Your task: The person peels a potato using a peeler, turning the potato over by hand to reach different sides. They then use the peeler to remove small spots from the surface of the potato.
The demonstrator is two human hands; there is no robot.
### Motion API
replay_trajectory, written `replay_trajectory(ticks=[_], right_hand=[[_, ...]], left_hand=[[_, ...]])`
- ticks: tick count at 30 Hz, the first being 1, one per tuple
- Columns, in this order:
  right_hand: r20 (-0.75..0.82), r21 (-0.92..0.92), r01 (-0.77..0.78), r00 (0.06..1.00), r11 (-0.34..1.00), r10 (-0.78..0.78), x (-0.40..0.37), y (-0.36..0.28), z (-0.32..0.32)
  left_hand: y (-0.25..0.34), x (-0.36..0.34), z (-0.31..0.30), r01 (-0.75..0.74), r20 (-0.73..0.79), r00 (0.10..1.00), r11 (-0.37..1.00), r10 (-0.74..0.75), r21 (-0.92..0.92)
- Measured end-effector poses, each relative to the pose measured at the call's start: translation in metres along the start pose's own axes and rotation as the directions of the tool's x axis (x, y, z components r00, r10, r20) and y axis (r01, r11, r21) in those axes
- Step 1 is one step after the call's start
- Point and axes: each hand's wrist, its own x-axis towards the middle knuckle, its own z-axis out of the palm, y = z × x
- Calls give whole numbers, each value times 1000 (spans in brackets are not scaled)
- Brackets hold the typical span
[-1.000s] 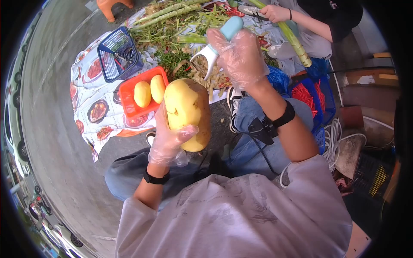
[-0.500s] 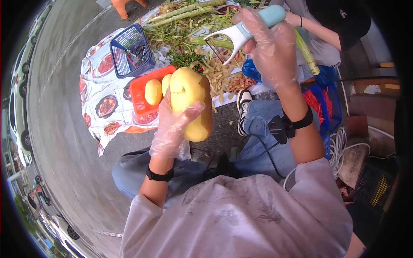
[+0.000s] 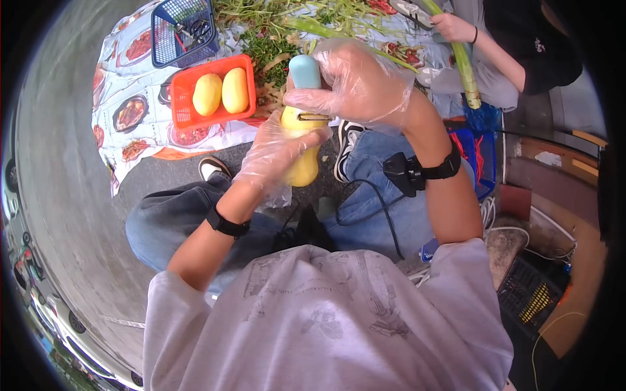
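Note:
My left hand (image 3: 277, 155), in a clear plastic glove, is wrapped round a large yellow peeled vegetable (image 3: 304, 171) in front of my lap. Gloved as well, my right hand (image 3: 355, 85) grips a peeler with a light blue handle (image 3: 304, 72). The peeler's blade lies against the upper part of the yellow vegetable, and my fingers hide part of the tool. Beyond my left hand, an orange-red basket (image 3: 180, 99) holds two yellow peeled pieces.
A blue basket (image 3: 156, 40) with dark items stands on the printed sheet (image 3: 107, 120). Green leaves and stalks (image 3: 261, 26) lie behind. At right, a co-worker's hand (image 3: 454, 28) holds a green stalk (image 3: 464, 72). A blue crate (image 3: 488, 171) and white cables (image 3: 489, 212) are at the right.
My right hand has brought the peeler down and left onto the yellow vegetable. The view has shifted, and the orange-red basket now shows uncovered, with both pieces visible.

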Motion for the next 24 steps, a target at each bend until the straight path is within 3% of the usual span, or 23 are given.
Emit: replay_trajectory(ticks=[1, 3, 4, 5, 7, 8, 9, 12, 13, 14, 15, 17, 18, 19, 20, 21, 23, 24], right_hand=[[2, 0, -3, 1000, 1000, 3, 0, 3, 1], [-200, -246, 116, 965, 962, -168, 2, 14, 4], [-335, -415, 94, 909, 905, -247, 2, 17, -1], [-332, -415, 96, 910, 905, -249, 1, 16, -4], [-347, -135, -29, 938, 990, -20, -2, 13, -9], [-259, 46, -97, 960, 994, 105, -5, 9, -8], [-259, 45, -93, 960, 995, 102, -4, 12, -3], [-290, 432, 90, 956, 897, 43, 0, 18, 21], [-291, 431, 90, 956, 898, 45, 0, 18, 16], [-364, 22, 74, 929, 997, -61, 0, 17, 6], [-385, -389, 26, 903, 921, -188, -2, 17, -1], [-421, -362, -13, 895, 932, -150, -3, 21, -3], [-425, -75, -23, 905, 997, -11, -4, 19, -1], [-387, 217, -37, 914, 976, 121, -5, 16, 2], [-372, 417, 17, 915, 909, 153, -6, 8, 12], [-371, 418, 19, 916, 908, 152, -4, 12, 16], [-346, 294, 103, 938, 950, 5, -3, 20, 23], [-340, 93, 14, 940, 996, 19, -5, 17, 12]], left_hand=[[-1, 1, 1, -22, 2, 1000, 1000, 22, 2], [-3, 2, -2, -1, 0, 1000, 1000, 1, -2], [-3, 3, -3, 15, -6, 1000, 1000, -16, -4], [-1, 1, -3, 14, -7, 1000, 1000, -14, -6], [5, -2, -1, -26, -27, 999, 997, 28, 68], [5, -2, -3, -31, -30, 999, 997, 33, 66], [3, -2, -5, -51, -2, 999, 998, 51, 22], [-4, 0, -7, -88, 18, 996, 996, 89, -18], [-5, 1, -7, -110, 11, 994, 994, 111, -15], [-4, 1, -7, -111, 12, 994, 994, 111, -14], [0, -2, -6, -92, -28, 995, 995, 93, 38], [1, -4, -7, -71, -68, 995, 993, 78, 91], [0, -3, -8, -72, -45, 996, 996, 74, 51], [0, -2, -10, -75, -25, 997, 997, 75, 10], [1, -2, -10, -78, -27, 997, 997, 79, 10], [3, -2, -10, -75, -33, 997, 997, 76, 29], [7, -5, -7, -70, -38, 997, 996, 72, 49], [11, -7, -5, -62, -60, 996, 996, 65, 63]])
